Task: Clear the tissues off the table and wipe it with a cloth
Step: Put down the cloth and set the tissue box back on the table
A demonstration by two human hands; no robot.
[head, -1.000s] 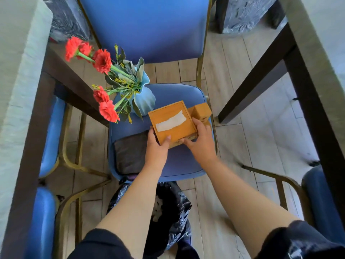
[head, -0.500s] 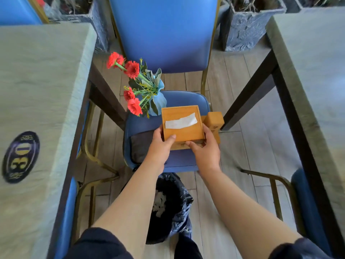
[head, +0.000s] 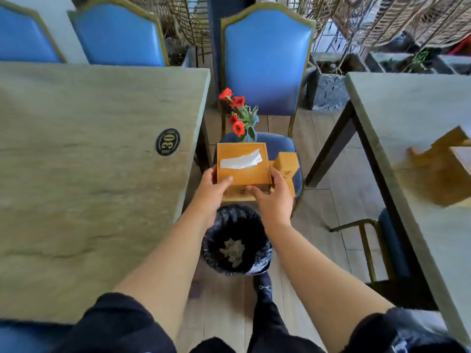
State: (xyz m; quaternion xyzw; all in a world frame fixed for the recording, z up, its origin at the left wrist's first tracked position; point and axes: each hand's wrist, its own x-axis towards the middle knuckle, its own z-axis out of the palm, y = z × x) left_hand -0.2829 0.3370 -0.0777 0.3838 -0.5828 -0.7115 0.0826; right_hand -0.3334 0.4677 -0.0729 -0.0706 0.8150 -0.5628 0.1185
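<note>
my left hand [head: 212,186] and right hand [head: 274,200] each closed their grip on the wooden tissue box [head: 242,166] — lifted above the blue chair [head: 280,146]; the worktop [head: 89,161] lay beside.

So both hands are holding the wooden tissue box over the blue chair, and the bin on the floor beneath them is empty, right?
Not quite. The head view shows the bin, lined with a black bag, has crumpled tissues at the bottom, so it is not empty. The rest stands: the left hand and right hand both hold the wooden tissue box over the blue chair.
</note>
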